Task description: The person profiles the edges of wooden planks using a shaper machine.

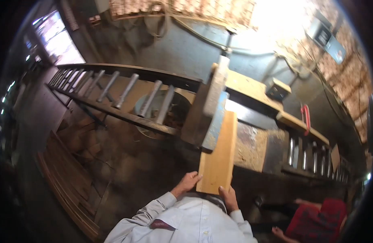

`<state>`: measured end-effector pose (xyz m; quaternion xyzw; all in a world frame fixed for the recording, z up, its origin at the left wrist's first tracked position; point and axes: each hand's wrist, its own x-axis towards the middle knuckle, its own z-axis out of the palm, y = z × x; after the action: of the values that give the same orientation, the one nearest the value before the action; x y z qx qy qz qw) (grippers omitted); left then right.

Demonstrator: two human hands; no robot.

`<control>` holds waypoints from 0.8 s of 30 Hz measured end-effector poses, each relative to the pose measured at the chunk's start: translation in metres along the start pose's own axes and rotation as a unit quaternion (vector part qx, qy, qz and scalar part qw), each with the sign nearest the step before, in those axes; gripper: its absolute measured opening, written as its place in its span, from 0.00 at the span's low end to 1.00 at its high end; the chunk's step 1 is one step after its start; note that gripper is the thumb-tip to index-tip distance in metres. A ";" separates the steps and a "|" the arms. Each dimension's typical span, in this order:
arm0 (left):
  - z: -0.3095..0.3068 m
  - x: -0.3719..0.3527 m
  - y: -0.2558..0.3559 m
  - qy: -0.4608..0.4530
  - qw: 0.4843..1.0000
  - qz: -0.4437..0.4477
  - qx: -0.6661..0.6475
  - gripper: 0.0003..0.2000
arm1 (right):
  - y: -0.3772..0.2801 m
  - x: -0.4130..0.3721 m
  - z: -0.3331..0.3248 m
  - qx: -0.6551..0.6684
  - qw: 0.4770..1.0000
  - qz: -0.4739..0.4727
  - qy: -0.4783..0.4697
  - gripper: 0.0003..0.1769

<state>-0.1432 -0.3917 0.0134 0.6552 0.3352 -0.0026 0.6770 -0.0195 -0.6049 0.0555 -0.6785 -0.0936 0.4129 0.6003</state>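
Note:
A light wooden board [217,168] stretches away from my body, its far end beside a blue-grey machine guard [214,129]. My left hand [188,182] grips the board's left edge near the close end. On the near right corner, my right hand [229,197] is closed with the thumb on top. The fingers under the board are hidden. Beyond the board lies a machine bed [249,143] strewn with wood chips, next to a wooden fence [253,91].
Roller conveyors extend left [121,93] and right [312,156] of the machine. A red clamp [305,118] sits on a wooden strip at right. Long planks [67,182] lie at lower left. Another person in a red top [318,220] is at lower right.

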 end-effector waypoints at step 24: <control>0.033 0.003 -0.003 0.098 0.994 0.031 -0.024 0.33 | 0.086 0.084 -0.077 -0.189 0.950 -0.115 -0.222 0.30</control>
<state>-0.1277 -0.4204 0.0067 0.6457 0.3795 0.0908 0.6563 0.0547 -0.6319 -0.0641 -0.6553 -0.3783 0.4556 0.4690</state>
